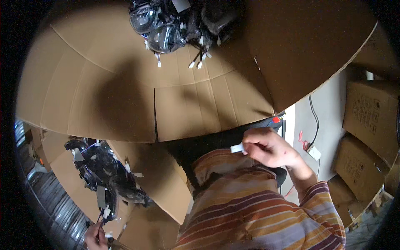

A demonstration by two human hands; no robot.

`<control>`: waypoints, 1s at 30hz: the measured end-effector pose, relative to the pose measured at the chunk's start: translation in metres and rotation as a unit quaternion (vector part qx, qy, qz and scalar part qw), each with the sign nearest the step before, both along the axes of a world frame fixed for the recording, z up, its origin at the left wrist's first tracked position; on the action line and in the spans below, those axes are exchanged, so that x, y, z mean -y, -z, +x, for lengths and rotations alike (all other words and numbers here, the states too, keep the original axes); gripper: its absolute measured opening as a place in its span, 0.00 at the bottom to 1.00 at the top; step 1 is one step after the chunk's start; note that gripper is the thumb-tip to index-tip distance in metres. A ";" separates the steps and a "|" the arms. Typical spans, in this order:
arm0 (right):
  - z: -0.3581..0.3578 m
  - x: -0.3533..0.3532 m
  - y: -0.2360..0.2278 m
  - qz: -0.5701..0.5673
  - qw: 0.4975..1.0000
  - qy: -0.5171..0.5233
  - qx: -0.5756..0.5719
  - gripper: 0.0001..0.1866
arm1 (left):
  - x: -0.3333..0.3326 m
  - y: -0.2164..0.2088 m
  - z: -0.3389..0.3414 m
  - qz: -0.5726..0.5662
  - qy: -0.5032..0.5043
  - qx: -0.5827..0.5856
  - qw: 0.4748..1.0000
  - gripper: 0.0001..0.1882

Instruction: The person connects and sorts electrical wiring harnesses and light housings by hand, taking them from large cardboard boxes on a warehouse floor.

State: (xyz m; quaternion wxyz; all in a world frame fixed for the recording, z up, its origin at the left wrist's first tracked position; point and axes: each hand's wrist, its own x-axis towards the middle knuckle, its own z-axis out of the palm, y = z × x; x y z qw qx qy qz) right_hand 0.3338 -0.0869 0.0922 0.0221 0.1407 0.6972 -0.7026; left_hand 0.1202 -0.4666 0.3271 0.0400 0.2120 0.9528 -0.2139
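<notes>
At the lower left my left hand (96,236) is closed, its fingertips pinching a thin dark cable (100,217). The cable runs up to a heap of black lamp units (100,166) with white plugs, lying in an open cardboard box. Beside the hand, a white connector (107,211) lies against the nearest unit. In front of my body my right hand (268,148) is closed with a small white piece (237,148) between thumb and fingers. It looks like a connector or a tag; its exact kind is too small to tell.
A large cardboard surface (196,104) spans the front, bearing more black lamp units (166,37) with clear lenses and dangling plugs. Stacked cartons (368,121) stand at the right. A black cord (316,116) and a white adapter (314,153) lie nearby. Wrapped goods (62,208) fill the far left.
</notes>
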 end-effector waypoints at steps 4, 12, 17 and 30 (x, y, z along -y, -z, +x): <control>0.002 -0.002 0.002 0.004 0.999 -0.017 -0.030 0.05 | -0.036 0.062 -0.038 -0.072 0.124 0.132 0.981 0.13; 0.019 -0.024 0.004 -0.032 0.998 0.040 0.043 0.06 | -0.336 0.267 -0.071 0.238 0.435 0.356 0.792 0.11; 0.028 -0.032 0.012 -0.057 0.994 0.084 0.037 0.05 | -0.496 0.355 -0.070 0.160 0.547 0.189 0.800 0.13; 0.029 -0.034 0.034 -0.111 0.978 0.133 0.113 0.04 | -0.520 0.415 -0.081 0.241 0.615 0.100 0.744 0.19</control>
